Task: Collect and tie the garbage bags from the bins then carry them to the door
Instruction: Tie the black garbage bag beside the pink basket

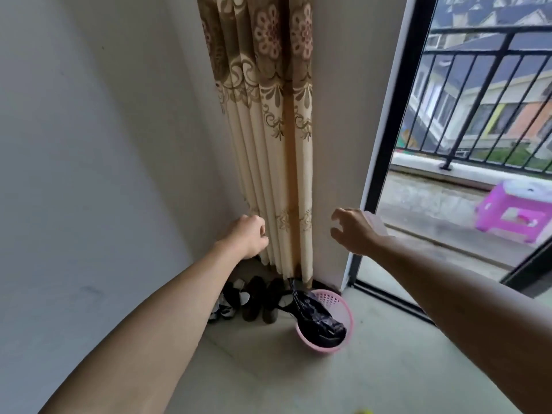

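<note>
A small pink perforated bin [349, 312] stands on the floor in the corner, below the curtain. A black garbage bag [317, 318] lines it, with its edge hanging crumpled over the left rim. Both my arms reach forward well above the bin. My left hand [248, 234] has its fingers curled in, right against the left folds of the curtain [277, 162]; I see no fabric in its grip. My right hand [352, 231] hovers in front of the wall with its fingers spread and bent, holding nothing.
Dark shoes [254, 300] lie along the wall left of the bin. To the right, an open sliding door with a black frame [385, 144] leads to a balcony with a pink stool [510, 210] and a black railing [490, 94].
</note>
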Demonstrator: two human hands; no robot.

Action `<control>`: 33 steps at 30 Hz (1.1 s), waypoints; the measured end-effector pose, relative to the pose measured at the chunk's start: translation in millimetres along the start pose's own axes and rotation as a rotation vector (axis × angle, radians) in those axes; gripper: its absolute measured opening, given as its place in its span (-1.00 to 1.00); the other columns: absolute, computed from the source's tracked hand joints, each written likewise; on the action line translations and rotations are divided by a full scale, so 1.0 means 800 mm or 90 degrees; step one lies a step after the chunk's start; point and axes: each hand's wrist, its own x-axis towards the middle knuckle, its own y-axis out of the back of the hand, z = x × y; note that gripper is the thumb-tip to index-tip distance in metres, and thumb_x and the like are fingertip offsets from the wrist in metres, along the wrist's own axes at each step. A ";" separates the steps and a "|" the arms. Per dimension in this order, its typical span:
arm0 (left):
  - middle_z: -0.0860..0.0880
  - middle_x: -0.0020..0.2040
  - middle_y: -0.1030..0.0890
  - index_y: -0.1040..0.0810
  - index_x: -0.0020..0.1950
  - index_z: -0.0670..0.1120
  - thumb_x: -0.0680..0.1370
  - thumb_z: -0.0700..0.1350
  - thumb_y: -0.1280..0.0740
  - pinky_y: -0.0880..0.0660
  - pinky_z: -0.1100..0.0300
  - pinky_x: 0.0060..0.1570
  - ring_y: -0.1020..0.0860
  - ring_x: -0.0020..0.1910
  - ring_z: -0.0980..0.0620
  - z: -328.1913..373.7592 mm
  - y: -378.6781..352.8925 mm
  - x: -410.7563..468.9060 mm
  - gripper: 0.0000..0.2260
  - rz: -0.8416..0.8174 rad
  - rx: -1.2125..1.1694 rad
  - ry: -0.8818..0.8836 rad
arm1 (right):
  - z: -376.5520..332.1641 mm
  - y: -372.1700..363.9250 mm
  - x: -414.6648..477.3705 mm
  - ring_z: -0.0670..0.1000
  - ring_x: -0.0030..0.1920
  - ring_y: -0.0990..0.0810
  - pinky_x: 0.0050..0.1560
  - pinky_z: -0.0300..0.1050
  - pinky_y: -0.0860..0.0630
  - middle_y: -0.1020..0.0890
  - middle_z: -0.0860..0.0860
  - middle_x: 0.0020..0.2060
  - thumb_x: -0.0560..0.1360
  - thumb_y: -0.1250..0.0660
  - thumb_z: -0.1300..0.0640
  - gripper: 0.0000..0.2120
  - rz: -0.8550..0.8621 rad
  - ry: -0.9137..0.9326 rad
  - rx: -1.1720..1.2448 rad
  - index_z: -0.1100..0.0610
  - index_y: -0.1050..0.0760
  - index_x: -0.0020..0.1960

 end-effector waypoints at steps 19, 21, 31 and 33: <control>-0.04 -0.15 -0.65 -0.53 -0.25 0.01 0.42 -0.02 -0.39 -0.56 0.10 -0.08 -0.61 -0.13 -0.09 -0.053 -0.383 0.169 -0.90 -0.302 -0.225 0.331 | 0.182 -0.375 0.063 0.17 0.12 -0.58 -0.01 -0.09 -0.48 -0.61 0.12 0.17 0.53 -0.28 -0.04 -0.68 -0.483 -0.179 0.088 0.01 -0.50 0.25; -0.02 -0.16 -0.65 -0.55 -0.21 0.00 0.42 0.00 -0.38 -0.57 0.10 -0.07 -0.60 -0.14 -0.09 -0.073 -0.418 0.181 -0.91 -0.313 -0.227 0.361 | 0.178 -0.411 0.076 0.17 0.10 -0.59 -0.01 -0.09 -0.49 -0.63 0.13 0.15 0.53 -0.29 -0.02 -0.69 -0.502 -0.193 0.100 0.02 -0.51 0.24; -0.05 -0.09 -0.64 -0.55 -0.05 -0.01 0.46 -0.01 -0.36 -0.54 0.11 -0.09 -0.58 -0.13 -0.08 -0.178 -0.639 0.280 -0.88 -0.382 -0.240 0.364 | 0.139 -0.666 0.138 0.12 -0.07 -0.59 -0.12 -0.09 -0.53 -0.63 0.08 -0.09 0.48 -0.28 0.11 -0.82 -0.538 -0.285 0.181 0.09 -0.58 0.03; -0.07 -0.02 -0.63 -0.55 0.05 -0.02 0.48 -0.02 -0.36 -0.52 0.12 -0.07 -0.57 -0.10 -0.07 -0.200 -0.691 0.305 -0.82 -0.390 -0.241 0.362 | 0.130 -0.725 0.143 0.14 -0.16 -0.57 -0.27 -0.11 -0.49 -0.59 0.07 -0.24 0.43 -0.27 0.16 -0.91 -0.524 -0.296 0.187 0.12 -0.53 -0.13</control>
